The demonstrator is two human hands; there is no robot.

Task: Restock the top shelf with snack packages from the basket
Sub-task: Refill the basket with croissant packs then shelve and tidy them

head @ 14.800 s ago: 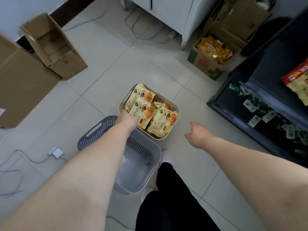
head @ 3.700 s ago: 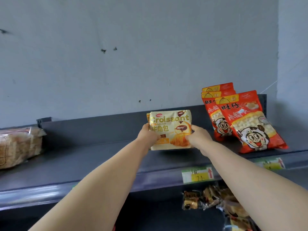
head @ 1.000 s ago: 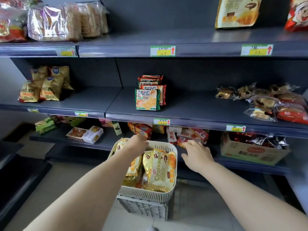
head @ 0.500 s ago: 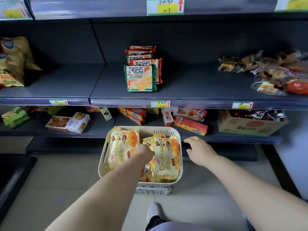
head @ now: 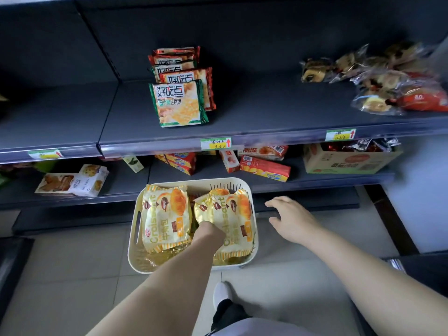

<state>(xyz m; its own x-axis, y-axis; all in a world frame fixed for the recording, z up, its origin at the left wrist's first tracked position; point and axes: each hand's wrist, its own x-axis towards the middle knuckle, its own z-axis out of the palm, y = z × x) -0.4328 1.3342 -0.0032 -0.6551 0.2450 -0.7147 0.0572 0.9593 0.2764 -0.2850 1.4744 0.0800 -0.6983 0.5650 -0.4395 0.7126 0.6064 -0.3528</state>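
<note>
A cream plastic basket (head: pixel 135 223) stands on the floor in front of the shelves, holding several yellow croissant packages. One package (head: pixel 166 214) lies on the left, another (head: pixel 234 221) on the right. My left hand (head: pixel 208 232) reaches down between them, its fingers curled over the left edge of the right package and their tips hidden. My right hand (head: pixel 293 220) hovers with spread fingers just right of the basket and touches nothing. The top shelf is out of view.
The middle shelf holds green and red biscuit packs (head: pixel 179 103) and clear-wrapped pastries (head: pixel 388 78). Below it lie red boxes (head: pixel 264 166), a cardboard carton (head: pixel 349 161) and white boxes (head: pixel 72 181). My white shoe (head: pixel 221 293) stands on the tiles behind the basket.
My view has tilted further down and closer to the basket. My left hand has sunk a little deeper between the packages, and my right hand has stayed beside the basket.
</note>
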